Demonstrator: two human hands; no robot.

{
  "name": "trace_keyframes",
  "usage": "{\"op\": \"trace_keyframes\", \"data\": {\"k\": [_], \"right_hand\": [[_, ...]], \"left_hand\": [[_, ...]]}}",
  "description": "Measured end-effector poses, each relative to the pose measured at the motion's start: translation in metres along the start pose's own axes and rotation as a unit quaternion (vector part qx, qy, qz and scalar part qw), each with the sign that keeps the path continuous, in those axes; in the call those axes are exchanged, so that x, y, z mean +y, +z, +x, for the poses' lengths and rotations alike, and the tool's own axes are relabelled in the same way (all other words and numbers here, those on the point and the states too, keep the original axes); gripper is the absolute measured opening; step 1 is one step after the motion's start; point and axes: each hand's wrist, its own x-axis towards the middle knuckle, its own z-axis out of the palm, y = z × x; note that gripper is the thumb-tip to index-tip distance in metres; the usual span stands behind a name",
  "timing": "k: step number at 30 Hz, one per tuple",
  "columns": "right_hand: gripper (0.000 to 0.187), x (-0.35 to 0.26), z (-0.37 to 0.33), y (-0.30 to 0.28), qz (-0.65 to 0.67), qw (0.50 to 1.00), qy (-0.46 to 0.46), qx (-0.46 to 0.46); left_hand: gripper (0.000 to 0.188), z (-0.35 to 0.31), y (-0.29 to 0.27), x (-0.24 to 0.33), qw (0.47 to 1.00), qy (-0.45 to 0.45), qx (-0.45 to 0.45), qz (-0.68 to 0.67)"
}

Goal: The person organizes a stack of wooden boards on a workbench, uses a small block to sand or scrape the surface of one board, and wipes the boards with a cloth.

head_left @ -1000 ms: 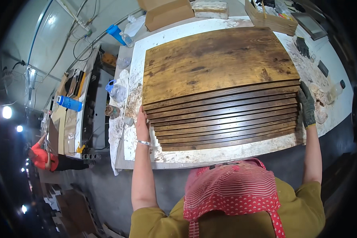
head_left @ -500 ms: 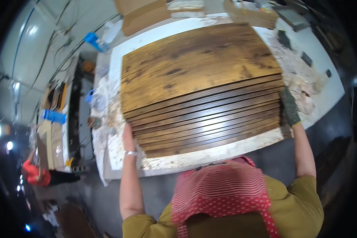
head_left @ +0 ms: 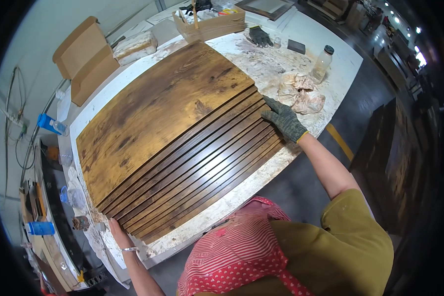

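Note:
A stack of dark brown wooden boards [head_left: 158, 118] lies fanned on the white worktable, the top board showing its full grained face and the lower ones showing as stepped strips [head_left: 197, 172] toward me. My bare left hand [head_left: 117, 233], with a bracelet at the wrist, rests outstretched against the stack's near left end; its fingers show only in part. On the right end lies my right hand [head_left: 285, 122] in a dark grey-green knitted glove, fingers spread along the board ends. Neither hand is wrapped round a board.
Right of the stack are a crumpled stained cloth [head_left: 301, 93], a jar with a dark lid [head_left: 322, 64], a dark block [head_left: 296, 47] and a loose glove [head_left: 260, 36]. Behind stand an open cardboard box [head_left: 86, 61] and a filled carton [head_left: 212, 27]. The white table edge [head_left: 192, 224] runs before me.
The view has swung to the right, so the stack appears slanted. My right hand's fingers now show spread at the right end; my left hand stays by the left end.

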Motion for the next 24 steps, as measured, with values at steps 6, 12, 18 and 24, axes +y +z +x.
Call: {"op": "trace_keyframes", "data": {"k": [6, 12, 18, 24], "right_hand": [[0.055, 0.010, 0.003, 0.006, 0.045, 0.997, 0.006, 0.056], [0.050, 0.011, 0.001, 0.014, 0.090, 0.991, 0.008, 0.095], [0.041, 0.000, -0.002, 0.025, 0.127, 0.977, 0.031, 0.168], [0.034, 0.014, 0.000, 0.028, 0.054, 0.983, 0.029, 0.173]], "left_hand": [[0.062, 0.001, 0.006, -0.007, 0.999, 0.026, 0.040, -0.006], [0.049, 0.014, 0.006, -0.023, 0.995, 0.049, 0.036, -0.079], [0.045, 0.022, 0.008, -0.037, 0.989, 0.052, 0.111, -0.079], [0.045, 0.020, 0.005, -0.037, 0.994, 0.046, 0.083, -0.052]]}}
